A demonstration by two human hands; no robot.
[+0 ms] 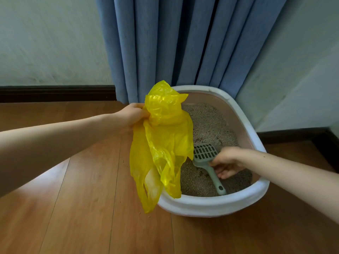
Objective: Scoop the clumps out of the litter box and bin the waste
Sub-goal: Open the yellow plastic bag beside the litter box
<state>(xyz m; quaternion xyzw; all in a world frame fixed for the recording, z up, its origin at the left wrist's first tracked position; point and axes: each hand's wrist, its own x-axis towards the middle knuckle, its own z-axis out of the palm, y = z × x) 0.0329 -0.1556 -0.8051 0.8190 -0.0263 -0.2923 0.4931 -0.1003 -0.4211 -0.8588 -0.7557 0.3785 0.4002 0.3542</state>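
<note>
Left hand [131, 116] outstretched, fist bunching yellow bag [161, 143]. Right hand [226, 162] fingers loosely spread at scoop [208, 160] handle; grip uncertain. Litter box [211, 204] holds litter [209, 123].

Wood plank floor [82, 208] carries white litter box [211, 206], right of centre, far end by blue curtain [165, 43]. Few stray litter grains [123, 163] on floor just left of box.

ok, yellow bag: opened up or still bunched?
Bunched. The left hand grips the yellow bag by a gathered bunch; it hangs limp and crumpled over the litter box edge, with no open mouth showing.
</note>
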